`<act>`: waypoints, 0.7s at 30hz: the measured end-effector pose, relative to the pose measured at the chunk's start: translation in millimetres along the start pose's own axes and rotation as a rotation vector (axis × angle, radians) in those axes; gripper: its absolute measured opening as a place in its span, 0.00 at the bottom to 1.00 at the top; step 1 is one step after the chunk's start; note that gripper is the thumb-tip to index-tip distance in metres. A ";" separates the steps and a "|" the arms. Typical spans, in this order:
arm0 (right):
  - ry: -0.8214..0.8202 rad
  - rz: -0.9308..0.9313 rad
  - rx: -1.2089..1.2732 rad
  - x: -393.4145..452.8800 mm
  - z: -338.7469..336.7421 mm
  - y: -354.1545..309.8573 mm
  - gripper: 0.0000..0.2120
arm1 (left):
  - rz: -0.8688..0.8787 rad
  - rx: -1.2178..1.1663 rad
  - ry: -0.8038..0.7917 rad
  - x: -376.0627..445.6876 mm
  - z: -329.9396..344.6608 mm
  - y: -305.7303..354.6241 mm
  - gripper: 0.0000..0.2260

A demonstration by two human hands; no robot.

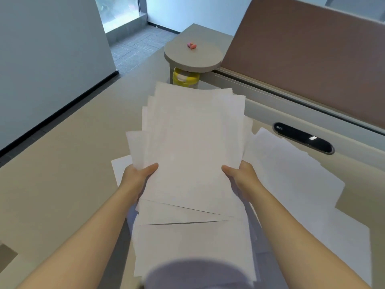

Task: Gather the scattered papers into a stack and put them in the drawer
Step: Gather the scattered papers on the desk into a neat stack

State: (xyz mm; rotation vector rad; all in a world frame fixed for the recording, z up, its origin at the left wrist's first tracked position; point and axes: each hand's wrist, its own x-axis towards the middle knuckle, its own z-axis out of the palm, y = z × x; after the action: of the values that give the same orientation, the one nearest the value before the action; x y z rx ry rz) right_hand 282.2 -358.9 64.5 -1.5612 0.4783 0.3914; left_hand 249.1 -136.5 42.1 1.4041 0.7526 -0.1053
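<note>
Loose sheaf of white papers (193, 147) gripped at both side edges, raised over the tabletop (62, 174).

Left hand (137, 176) clamped on the left edge, right hand (241, 176) on the right, thumbs on top. Blank, unevenly fanned, corners jutting at the far and left sides, near edges splayed with gaps. More white sheets (291, 174) lying flat to the right, near a black oval grommet (303, 137). Beyond: yellow container (185, 79) beneath a round shelf (192, 57) bearing small pink pieces (191, 45).
</note>
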 end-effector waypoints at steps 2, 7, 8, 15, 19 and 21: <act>0.039 -0.014 0.048 -2.5 -24.0 1.0 0.18 | -0.010 0.034 -0.032 -8.4 22.3 -1.9 0.18; 0.240 0.024 -0.401 -3.2 -79.2 14.8 0.12 | 0.085 0.581 0.084 -12.6 69.3 -20.0 0.15; 0.302 0.039 -0.618 -0.2 -91.4 19.3 0.17 | 0.148 0.822 0.169 -14.7 71.8 -22.9 0.17; 0.284 0.216 -0.985 5.1 -131.0 55.7 0.41 | 0.008 1.208 0.166 -17.0 55.3 -48.5 0.41; 0.153 0.064 -1.016 8.8 -122.7 60.3 0.40 | 0.176 1.140 0.053 -11.4 69.9 -46.1 0.42; 0.077 -0.015 -0.960 10.5 -114.6 60.3 0.40 | 0.253 1.069 -0.040 -9.5 84.7 -44.8 0.43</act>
State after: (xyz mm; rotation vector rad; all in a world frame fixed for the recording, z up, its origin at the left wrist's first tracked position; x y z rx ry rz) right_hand 254.5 -475.0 13.2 -2.5109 0.3445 0.5978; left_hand 254.7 -226.2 7.4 2.4881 0.4673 -0.3734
